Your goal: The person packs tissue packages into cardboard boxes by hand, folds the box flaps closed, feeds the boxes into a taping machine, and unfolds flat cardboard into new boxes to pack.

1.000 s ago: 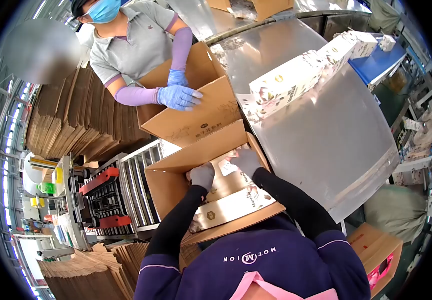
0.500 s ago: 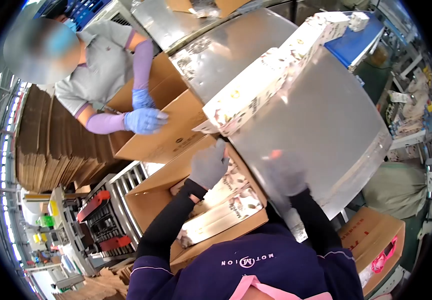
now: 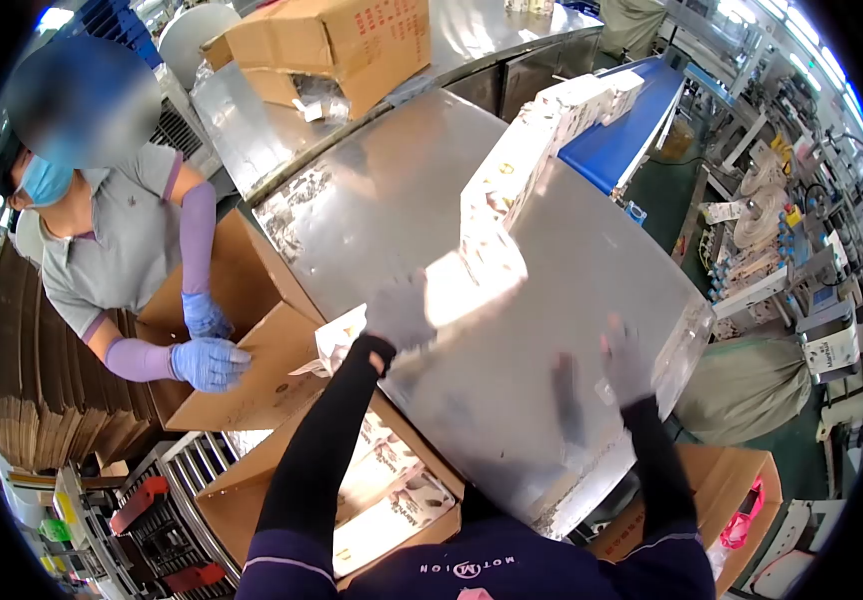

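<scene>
My left hand [image 3: 401, 311], in a grey glove, is over the metal table among white printed cartons [image 3: 479, 278]. It touches or nearly touches them; motion blur hides its fingers. One more white carton [image 3: 344, 335] lies just left of it, at the table's edge. My right hand [image 3: 629, 362], also gloved, hovers above the right part of the table with fingers stretched out and nothing in them. Below my left forearm stands an open cardboard box [image 3: 235, 492], holding several of the same cartons [image 3: 392, 515].
A row of cartons [image 3: 512, 165] runs back to a blue conveyor [image 3: 620, 130]. At left, a co-worker in blue gloves [image 3: 214, 362] handles another open box [image 3: 270, 345]. Stacked flat cardboard [image 3: 37, 350] is behind. Another box [image 3: 722, 500] stands at lower right.
My left hand has left the box and reached forward to the cartons on the table. The front of the carton row is now bent and broken up. My right hand stays over the table, fingers extended.
</scene>
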A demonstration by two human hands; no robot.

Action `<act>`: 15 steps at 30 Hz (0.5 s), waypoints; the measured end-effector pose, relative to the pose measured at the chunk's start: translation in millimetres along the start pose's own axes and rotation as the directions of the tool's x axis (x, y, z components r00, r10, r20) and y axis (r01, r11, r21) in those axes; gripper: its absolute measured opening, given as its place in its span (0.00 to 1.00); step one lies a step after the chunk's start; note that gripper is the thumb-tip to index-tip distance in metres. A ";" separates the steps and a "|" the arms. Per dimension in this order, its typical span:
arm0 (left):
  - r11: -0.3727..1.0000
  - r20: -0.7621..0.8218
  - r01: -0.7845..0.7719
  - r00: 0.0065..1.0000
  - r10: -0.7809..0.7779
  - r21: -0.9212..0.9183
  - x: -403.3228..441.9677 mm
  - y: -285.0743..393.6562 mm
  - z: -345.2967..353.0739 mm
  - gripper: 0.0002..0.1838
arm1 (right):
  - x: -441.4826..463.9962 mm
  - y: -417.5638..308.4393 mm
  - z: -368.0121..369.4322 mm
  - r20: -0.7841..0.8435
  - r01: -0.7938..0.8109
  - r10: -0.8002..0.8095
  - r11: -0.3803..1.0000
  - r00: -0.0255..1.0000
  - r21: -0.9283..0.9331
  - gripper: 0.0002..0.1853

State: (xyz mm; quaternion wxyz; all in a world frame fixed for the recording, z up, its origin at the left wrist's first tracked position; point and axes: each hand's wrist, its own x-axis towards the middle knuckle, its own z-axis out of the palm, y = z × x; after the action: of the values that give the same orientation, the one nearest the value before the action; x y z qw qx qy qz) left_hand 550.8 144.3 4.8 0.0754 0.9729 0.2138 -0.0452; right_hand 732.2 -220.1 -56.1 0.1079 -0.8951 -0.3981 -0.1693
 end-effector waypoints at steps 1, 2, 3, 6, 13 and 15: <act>0.981 -0.044 -0.183 0.982 0.186 0.067 -6.6 -1.8 11.7 0.39 | 59.2 -10.5 -23.1 0.064 0.014 -0.022 0.990 0.998 0.137 0.26; 0.955 0.007 -0.281 0.959 0.282 0.100 -10.8 3.4 12.5 0.40 | 112.4 -24.9 -45.6 0.014 0.142 -0.151 0.955 0.988 0.261 0.29; 0.919 0.062 -0.373 0.928 0.368 0.132 -13.7 9.2 12.4 0.42 | 162.9 -33.9 -36.2 -0.019 0.297 -0.297 0.955 0.955 0.007 0.31; 0.859 0.082 -0.431 0.901 0.426 0.277 -25.3 26.9 11.7 0.46 | 292.3 -38.3 64.9 -0.065 0.548 -0.608 0.753 0.791 -0.364 0.31; 0.929 -0.036 -0.268 0.958 0.286 0.254 -57.4 61.0 8.9 0.29 | 285.3 -226.2 68.3 0.310 0.540 -0.520 0.841 0.796 0.024 0.48; 0.911 -0.081 -0.298 0.939 0.333 0.284 -69.9 63.4 10.0 0.26 | 246.8 -243.1 70.5 0.335 0.420 -0.516 0.849 0.788 0.320 0.51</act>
State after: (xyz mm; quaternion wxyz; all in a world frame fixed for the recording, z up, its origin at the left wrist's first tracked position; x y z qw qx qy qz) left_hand 513.9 57.2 11.4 -0.0641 0.9967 0.0499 0.0015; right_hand 719.7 130.3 -10.7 0.0789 -0.7638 -0.6388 0.0473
